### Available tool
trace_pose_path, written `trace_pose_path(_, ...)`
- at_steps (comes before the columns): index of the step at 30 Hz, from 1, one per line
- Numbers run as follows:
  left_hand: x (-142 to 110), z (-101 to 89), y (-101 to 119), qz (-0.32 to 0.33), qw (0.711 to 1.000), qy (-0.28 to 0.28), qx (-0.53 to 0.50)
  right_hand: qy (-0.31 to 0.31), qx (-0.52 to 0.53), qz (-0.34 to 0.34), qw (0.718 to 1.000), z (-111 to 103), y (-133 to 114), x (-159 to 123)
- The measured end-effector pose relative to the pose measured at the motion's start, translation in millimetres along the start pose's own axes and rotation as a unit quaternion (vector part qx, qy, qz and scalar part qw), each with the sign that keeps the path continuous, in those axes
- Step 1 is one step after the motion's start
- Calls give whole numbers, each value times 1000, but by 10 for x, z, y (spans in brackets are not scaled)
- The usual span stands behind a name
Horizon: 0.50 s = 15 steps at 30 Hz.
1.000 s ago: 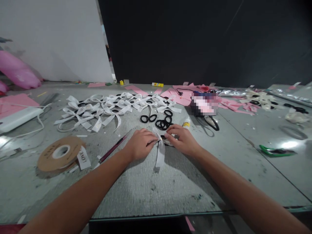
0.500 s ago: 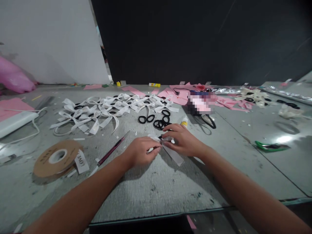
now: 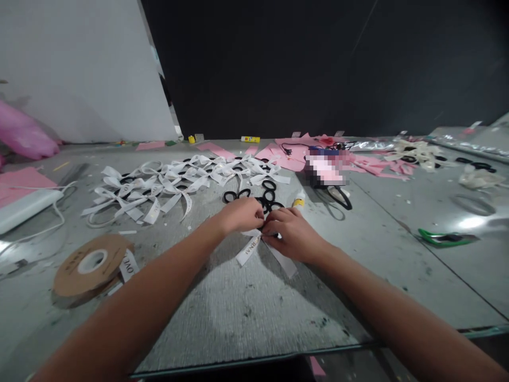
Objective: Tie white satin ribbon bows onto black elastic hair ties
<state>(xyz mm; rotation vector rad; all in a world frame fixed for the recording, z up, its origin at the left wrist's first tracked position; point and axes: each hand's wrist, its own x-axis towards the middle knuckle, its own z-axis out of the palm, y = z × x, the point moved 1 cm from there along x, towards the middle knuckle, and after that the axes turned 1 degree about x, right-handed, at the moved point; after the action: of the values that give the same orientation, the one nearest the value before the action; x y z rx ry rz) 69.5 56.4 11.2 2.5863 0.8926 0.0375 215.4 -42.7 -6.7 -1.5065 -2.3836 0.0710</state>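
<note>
A white printed ribbon (image 3: 248, 251) lies knotted between my hands, its two tails spread toward the table's front edge. My right hand (image 3: 293, 231) pinches it near the knot. Just beyond the knot, my left hand (image 3: 243, 214) is closed with curled fingers; what they grip is hidden. Something black shows between the hands, partly covered by fingers. Several black hair ties (image 3: 269, 187) lie loose right behind my fingertips.
Many white ribbon bows (image 3: 153, 185) on black hair ties cover the back left. A ribbon spool (image 3: 71, 273) lies at the left, and green-handled snips (image 3: 441, 237) at the right. A glue stick (image 3: 298, 201), a pixelated object (image 3: 326, 171) and pink paper scraps (image 3: 292, 155) are farther back.
My left hand has moved up and away from me, off the ribbon's left side, where a printed tail now shows. The left forearm now covers the purple craft knife. My right hand stays near the knot.
</note>
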Motion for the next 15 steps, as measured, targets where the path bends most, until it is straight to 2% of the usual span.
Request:
trace_pose_path(5,181,7,46,12,996,-83,-4,-9,-5,9,1000,3,28,-16)
trace_pose_path(12,52,-45,-12,-81,992,-95,6,-39,-8,28,999,-3,9,-1)
trace_pose_path(15,7,-55,-7,-101,990,-101,5,-43,-9,26,999,-14,-6,10)
